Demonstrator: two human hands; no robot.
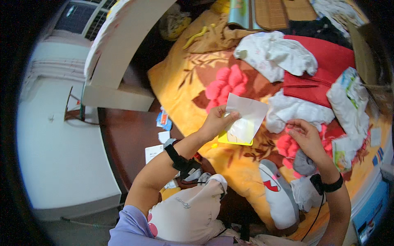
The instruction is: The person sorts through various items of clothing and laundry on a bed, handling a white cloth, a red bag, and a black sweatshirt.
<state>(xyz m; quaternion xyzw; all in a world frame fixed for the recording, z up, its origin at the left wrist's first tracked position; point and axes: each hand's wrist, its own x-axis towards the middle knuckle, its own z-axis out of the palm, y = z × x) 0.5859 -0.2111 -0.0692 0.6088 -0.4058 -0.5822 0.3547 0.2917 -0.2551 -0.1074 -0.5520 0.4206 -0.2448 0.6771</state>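
Observation:
My left hand (218, 122) is closed, thumb on top, on a white sheet of paper (251, 110) and a flat yellow-edged piece (236, 142) beneath it. The sheet tilts up over the yellow edge, and a whitish face with a thin dark line shows below it. To the right, my right hand (305, 137) hovers over the bed with its fingers loosely bent and apart. Nothing shows between them. Closest to that hand lie a white cloth (293, 110) and a grey bunched piece (304, 163).
An orange flowered blanket (176, 90) covers the bed. White clothing (273, 53), a red folded cloth (320, 55) and a white plastic package (349, 102) lie along the far and right sides. A grey-and-white sock (279, 197) rests nearer. Small boxes (154, 153) stand at left.

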